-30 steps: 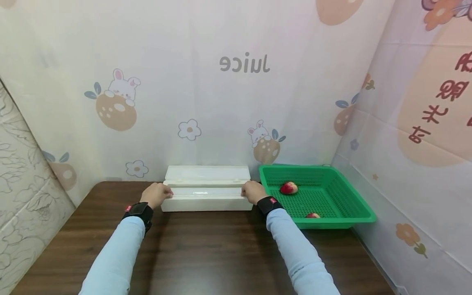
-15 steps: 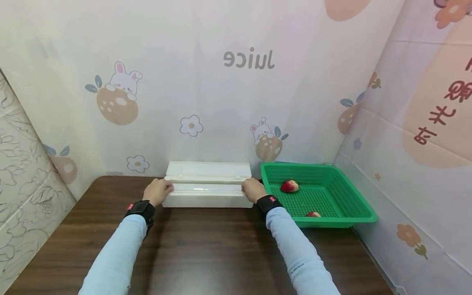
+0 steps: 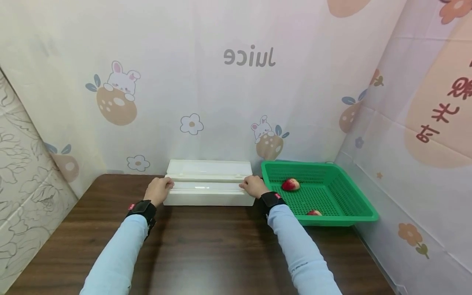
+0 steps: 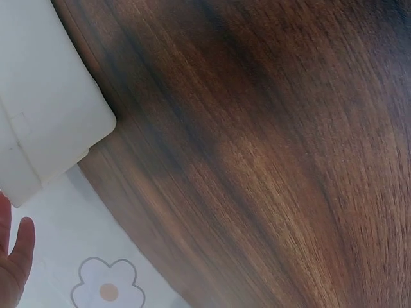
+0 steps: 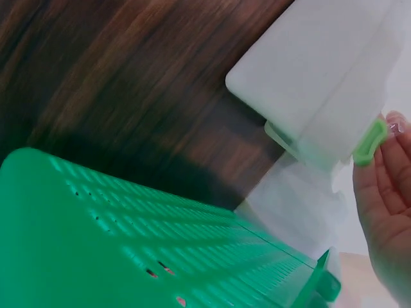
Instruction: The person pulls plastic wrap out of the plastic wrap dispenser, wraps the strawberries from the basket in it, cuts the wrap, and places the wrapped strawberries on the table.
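Note:
A long white box (image 3: 208,200) stands near the back wall with its lid (image 3: 209,167) raised. At its left end, my left hand (image 3: 157,191) has bent fingers pinching the edge; the left wrist view shows only part of this hand (image 4: 14,266) by the box corner (image 4: 48,96). My right hand (image 3: 255,187) is at the right end. In the right wrist view this hand (image 5: 388,199) pinches a small green piece (image 5: 370,142) beside the white box (image 5: 314,77). Glossy clear or white material lies inside the box, its details too small to tell.
A green perforated basket (image 3: 341,223) stands close to the right hand and forearm, with a red-and-cream fruit-like item (image 3: 291,184) and another one (image 3: 314,212) in it. Printed cloth (image 3: 221,98) hangs behind the brown table (image 3: 206,250).
The head view has shifted slightly. My right hand has moved a little to the left along the box; my left hand keeps its place at the left end.

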`<state>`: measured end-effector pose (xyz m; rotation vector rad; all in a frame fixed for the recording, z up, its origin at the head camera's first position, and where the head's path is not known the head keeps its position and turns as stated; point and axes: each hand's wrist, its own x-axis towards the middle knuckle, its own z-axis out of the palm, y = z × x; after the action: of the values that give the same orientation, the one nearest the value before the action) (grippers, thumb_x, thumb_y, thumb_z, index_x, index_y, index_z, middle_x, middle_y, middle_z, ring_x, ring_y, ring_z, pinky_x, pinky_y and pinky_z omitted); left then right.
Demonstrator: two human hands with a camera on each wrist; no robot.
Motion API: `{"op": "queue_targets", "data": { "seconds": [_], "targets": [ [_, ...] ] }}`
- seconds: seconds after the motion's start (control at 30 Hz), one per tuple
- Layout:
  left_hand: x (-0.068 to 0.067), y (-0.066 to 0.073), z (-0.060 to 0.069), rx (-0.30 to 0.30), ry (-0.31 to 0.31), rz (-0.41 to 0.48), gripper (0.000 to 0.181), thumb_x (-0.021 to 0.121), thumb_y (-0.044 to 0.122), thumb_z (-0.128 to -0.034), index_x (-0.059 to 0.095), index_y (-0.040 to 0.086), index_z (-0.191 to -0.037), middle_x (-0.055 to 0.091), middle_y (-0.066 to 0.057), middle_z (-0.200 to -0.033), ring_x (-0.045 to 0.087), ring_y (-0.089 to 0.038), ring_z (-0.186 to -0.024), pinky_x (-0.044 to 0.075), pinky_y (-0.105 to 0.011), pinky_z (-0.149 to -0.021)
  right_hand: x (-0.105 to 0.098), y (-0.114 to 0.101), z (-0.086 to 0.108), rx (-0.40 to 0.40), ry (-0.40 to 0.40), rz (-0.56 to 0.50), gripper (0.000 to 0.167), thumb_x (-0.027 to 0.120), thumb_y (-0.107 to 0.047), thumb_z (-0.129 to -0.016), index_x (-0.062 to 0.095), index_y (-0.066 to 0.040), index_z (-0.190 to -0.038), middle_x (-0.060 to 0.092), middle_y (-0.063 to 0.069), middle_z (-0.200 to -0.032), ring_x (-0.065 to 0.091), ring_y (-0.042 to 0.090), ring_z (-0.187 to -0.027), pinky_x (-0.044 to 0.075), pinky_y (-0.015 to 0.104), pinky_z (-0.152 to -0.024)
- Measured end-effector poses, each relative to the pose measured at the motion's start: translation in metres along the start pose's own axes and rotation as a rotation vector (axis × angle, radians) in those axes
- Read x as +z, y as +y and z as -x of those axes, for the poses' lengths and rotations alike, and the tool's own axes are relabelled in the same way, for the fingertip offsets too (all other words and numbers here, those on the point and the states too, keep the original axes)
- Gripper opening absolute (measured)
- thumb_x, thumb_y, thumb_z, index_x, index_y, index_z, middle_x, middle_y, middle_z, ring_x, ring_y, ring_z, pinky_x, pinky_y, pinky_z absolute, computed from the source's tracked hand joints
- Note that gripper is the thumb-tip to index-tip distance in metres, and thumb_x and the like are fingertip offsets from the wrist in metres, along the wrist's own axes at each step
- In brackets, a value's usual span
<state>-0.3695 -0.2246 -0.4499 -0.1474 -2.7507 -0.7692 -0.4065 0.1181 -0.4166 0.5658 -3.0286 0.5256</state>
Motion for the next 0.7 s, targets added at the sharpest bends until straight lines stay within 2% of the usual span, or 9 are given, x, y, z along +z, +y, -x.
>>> {"op": "queue_targets", "data": {
  "seconds": [0.13,0.3,0.5,0.7],
  "targets": [
    [-0.0008,0.0013,-0.0021,-0.028,-0.015,0.016,0.012,0.058,0.003,-0.0869,0.067,0.000,-0.095,0.067,-0.018,-0.093,0.059,-0.028,-0.079,0.049,-0.044,-0.077,-0.0026,-0.0003,0.0012,0.012,-0.007,-0.049,0.015,0.069,-0.019,-0.081,0.064,-0.010,-0.070,0.056,0.000,-0.065,0.048,0.015,-0.060,0.036,0.026,-0.057],
    [0.0011,0.0059,-0.0056,-0.103,-0.056,0.058,0.017,0.059,0.006,-0.0872,0.067,0.000,-0.101,0.065,-0.020,-0.105,0.058,-0.033,-0.093,0.047,-0.047,-0.085,-0.0016,0.0025,0.0016,0.025,0.068,-0.092,0.008,0.068,-0.007,-0.080,0.068,-0.008,-0.072,0.062,0.004,-0.070,0.052,0.018,-0.064,0.041,0.029,-0.060],
    [0.0040,0.0057,-0.0066,-0.141,-0.030,0.067,0.011,0.060,0.008,-0.0869,0.068,0.002,-0.093,0.066,-0.017,-0.100,0.056,-0.029,-0.084,0.046,-0.043,-0.078,0.0028,0.0049,-0.0010,0.011,0.104,-0.067,0.009,0.067,-0.008,-0.081,0.067,-0.010,-0.073,0.063,0.004,-0.073,0.054,0.019,-0.065,0.043,0.032,-0.062],
    [0.0021,0.0094,-0.0073,-0.121,0.019,0.075,0.011,0.059,0.009,-0.0877,0.068,0.002,-0.090,0.065,-0.016,-0.093,0.055,-0.028,-0.080,0.045,-0.041,-0.072,0.0036,0.0037,-0.0014,-0.015,0.152,-0.042,0.011,0.061,-0.004,-0.085,0.067,-0.008,-0.077,0.065,0.006,-0.078,0.058,0.022,-0.071,0.046,0.035,-0.068]
  ]
}}
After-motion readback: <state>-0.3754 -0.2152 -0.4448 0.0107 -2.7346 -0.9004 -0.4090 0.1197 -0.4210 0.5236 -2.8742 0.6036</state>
